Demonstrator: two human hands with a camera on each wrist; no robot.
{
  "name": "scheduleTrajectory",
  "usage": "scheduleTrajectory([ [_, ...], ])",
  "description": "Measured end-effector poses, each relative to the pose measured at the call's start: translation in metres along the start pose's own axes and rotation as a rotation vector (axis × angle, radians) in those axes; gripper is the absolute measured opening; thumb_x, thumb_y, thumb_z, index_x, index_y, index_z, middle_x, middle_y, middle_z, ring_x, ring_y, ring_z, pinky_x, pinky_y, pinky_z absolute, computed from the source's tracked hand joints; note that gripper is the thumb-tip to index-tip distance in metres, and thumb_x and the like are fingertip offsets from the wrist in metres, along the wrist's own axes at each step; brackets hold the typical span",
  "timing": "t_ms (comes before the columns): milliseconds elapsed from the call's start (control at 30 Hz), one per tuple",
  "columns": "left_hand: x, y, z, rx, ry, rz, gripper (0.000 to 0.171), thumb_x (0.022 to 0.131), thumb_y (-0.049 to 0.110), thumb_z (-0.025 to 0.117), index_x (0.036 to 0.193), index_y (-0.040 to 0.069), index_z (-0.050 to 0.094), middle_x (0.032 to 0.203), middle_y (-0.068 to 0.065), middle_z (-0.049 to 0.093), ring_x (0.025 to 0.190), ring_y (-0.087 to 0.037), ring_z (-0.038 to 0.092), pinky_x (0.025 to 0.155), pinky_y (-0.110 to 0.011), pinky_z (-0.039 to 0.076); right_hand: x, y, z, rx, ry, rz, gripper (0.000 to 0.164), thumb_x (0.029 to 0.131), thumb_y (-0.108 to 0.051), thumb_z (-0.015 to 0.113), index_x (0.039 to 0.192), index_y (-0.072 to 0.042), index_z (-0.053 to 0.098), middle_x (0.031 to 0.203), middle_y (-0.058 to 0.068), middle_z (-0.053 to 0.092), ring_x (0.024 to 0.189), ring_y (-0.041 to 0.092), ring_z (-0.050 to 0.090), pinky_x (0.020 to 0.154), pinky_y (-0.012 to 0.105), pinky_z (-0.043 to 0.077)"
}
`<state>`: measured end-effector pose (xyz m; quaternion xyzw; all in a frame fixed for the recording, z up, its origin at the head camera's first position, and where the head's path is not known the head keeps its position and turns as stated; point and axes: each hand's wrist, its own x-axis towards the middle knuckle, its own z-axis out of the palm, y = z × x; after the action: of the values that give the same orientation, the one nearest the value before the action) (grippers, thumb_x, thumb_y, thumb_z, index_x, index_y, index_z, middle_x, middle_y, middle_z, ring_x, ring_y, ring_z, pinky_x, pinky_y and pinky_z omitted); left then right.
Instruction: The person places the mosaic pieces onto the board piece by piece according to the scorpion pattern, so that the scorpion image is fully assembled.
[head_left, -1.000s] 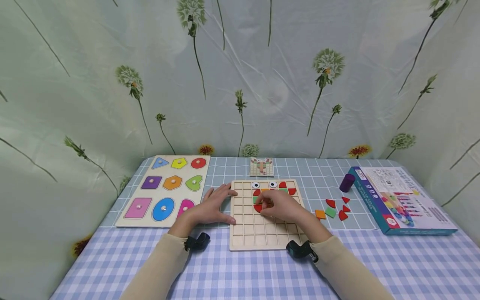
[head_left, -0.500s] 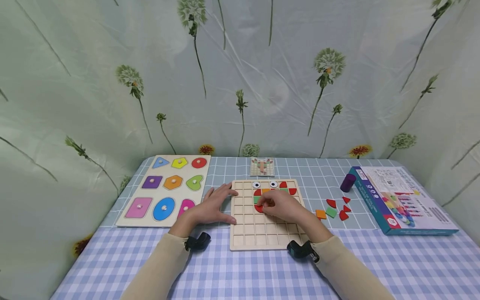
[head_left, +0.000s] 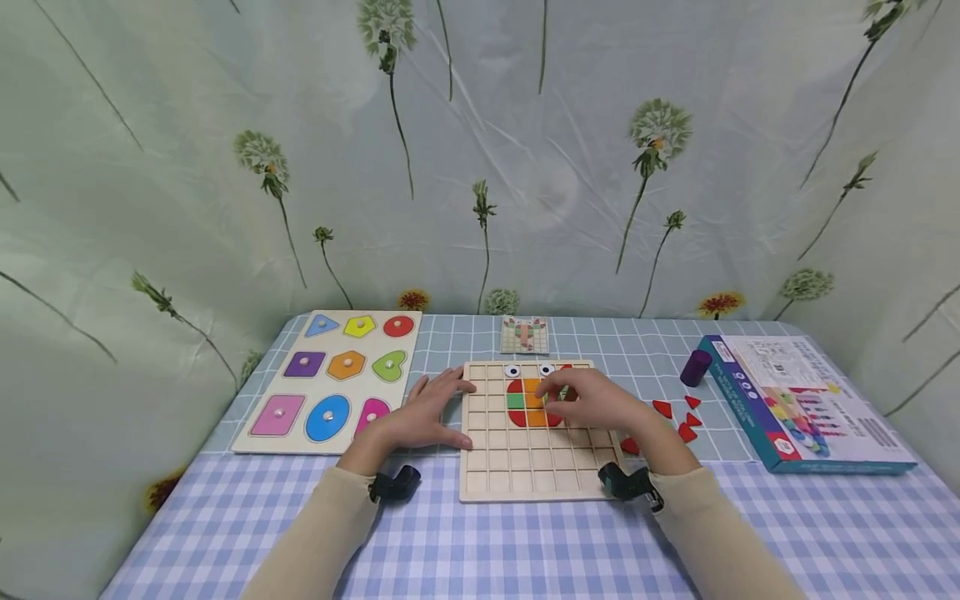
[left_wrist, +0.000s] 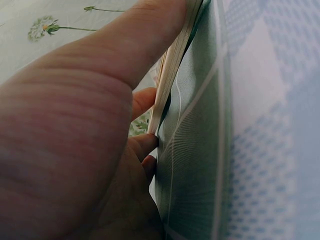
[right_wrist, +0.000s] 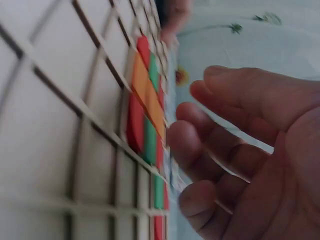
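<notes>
A wooden grid board [head_left: 525, 462] lies mid-table with flat coloured pieces set in its cells. Two eye discs [head_left: 512, 371] top a block with an orange middle column [head_left: 534, 400] and red and green pieces on its sides. My left hand [head_left: 423, 414] rests along the board's left edge, fingers spread; the left wrist view shows thumb and fingertips touching that edge. Over the block's right side hovers my right hand [head_left: 592, 400], fingers loosely bent. The right wrist view shows nothing between those fingers and a gap between them and the board. Pieces under this hand are partly hidden.
Loose red pieces [head_left: 687, 433] lie right of the board, partly behind the right forearm. Beyond them are a purple cylinder [head_left: 696, 367] and a flat game box [head_left: 813, 400]. A knobbed shape puzzle [head_left: 330, 387] lies left, and a small pattern card [head_left: 524, 335] behind the board.
My right hand has come off the lower part of the block and shifted right, uncovering the orange column and a red piece. My left hand has stayed put.
</notes>
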<state>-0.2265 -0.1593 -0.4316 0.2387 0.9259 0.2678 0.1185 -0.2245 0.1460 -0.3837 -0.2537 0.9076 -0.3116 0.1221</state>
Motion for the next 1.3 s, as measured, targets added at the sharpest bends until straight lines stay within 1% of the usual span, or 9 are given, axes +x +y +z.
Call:
scheduleTrajectory([
  [233,-0.002,-0.002,-0.002,0.001,0.012,-0.003,0.085,0.075,0.050,0.084,0.145,0.023,0.045,0.170,-0.006,0.014,0.158,-0.030,0.008,0.126,-0.059,-0.003,-0.006,0.012,-0.020,-0.037,0.008,0.109,0.021,0.095,-0.020,0.067,0.115,-0.013,0.069,0.103,0.003,0.068,0.089,0.018,0.056,0.078,0.030,0.052],
  [367,-0.004,-0.003,-0.003,-0.010,0.010,-0.004,0.084,0.075,0.050,0.084,0.144,0.022,0.045,0.170,-0.006,0.013,0.158,-0.031,0.007,0.126,-0.059,-0.004,-0.012,0.019,-0.030,-0.041,0.009,0.149,0.024,0.095,-0.022,0.068,0.117,-0.011,0.068,0.104,0.005,0.067,0.091,0.020,0.057,0.078,0.030,0.053],
  [533,-0.004,-0.002,-0.003,-0.014,0.011,-0.004,0.083,0.075,0.049,0.085,0.143,0.022,0.046,0.170,-0.006,0.013,0.158,-0.031,0.008,0.126,-0.058,-0.005,-0.020,0.027,-0.041,-0.047,0.024,0.199,0.028,0.094,-0.024,0.069,0.120,-0.013,0.068,0.108,0.006,0.067,0.095,0.022,0.058,0.080,0.032,0.056],
  [700,-0.003,-0.001,-0.002,-0.011,0.008,0.003,0.083,0.075,0.049,0.084,0.143,0.022,0.046,0.170,-0.007,0.014,0.158,-0.031,0.008,0.126,-0.059,-0.004,-0.029,0.037,-0.051,-0.067,0.035,0.204,0.033,0.094,-0.022,0.068,0.125,-0.012,0.065,0.111,0.009,0.066,0.098,0.024,0.058,0.078,0.033,0.057],
  [900,-0.001,0.002,-0.002,-0.012,-0.001,0.007,0.083,0.075,0.048,0.085,0.144,0.022,0.046,0.170,-0.007,0.014,0.158,-0.030,0.008,0.126,-0.059,-0.003,-0.041,0.056,-0.061,-0.054,0.043,0.210,0.034,0.095,-0.018,0.066,0.128,-0.010,0.064,0.116,0.013,0.065,0.097,0.025,0.058,0.074,0.031,0.056],
  [1033,-0.001,0.002,-0.002,-0.015,0.000,0.003,0.083,0.075,0.047,0.085,0.143,0.021,0.046,0.170,-0.007,0.014,0.158,-0.030,0.008,0.126,-0.059,-0.003,-0.047,0.070,-0.067,-0.028,0.035,0.225,0.037,0.093,-0.017,0.068,0.129,-0.010,0.063,0.116,0.013,0.065,0.099,0.025,0.059,0.077,0.033,0.058],
  [1200,-0.001,0.002,-0.002,-0.013,-0.001,0.004,0.083,0.076,0.048,0.084,0.144,0.021,0.046,0.170,-0.007,0.014,0.158,-0.030,0.007,0.126,-0.059,-0.003,-0.054,0.085,-0.072,-0.003,0.021,0.237,0.039,0.091,-0.018,0.070,0.129,-0.010,0.063,0.115,0.012,0.066,0.104,0.027,0.060,0.082,0.036,0.058],
  [1300,0.000,0.002,-0.001,-0.014,-0.001,0.005,0.083,0.075,0.048,0.084,0.143,0.022,0.046,0.170,-0.007,0.014,0.158,-0.030,0.008,0.126,-0.059,-0.003,-0.058,0.091,-0.074,0.001,0.010,0.251,0.041,0.090,-0.017,0.071,0.129,-0.010,0.063,0.115,0.013,0.067,0.103,0.026,0.060,0.082,0.037,0.058],
])
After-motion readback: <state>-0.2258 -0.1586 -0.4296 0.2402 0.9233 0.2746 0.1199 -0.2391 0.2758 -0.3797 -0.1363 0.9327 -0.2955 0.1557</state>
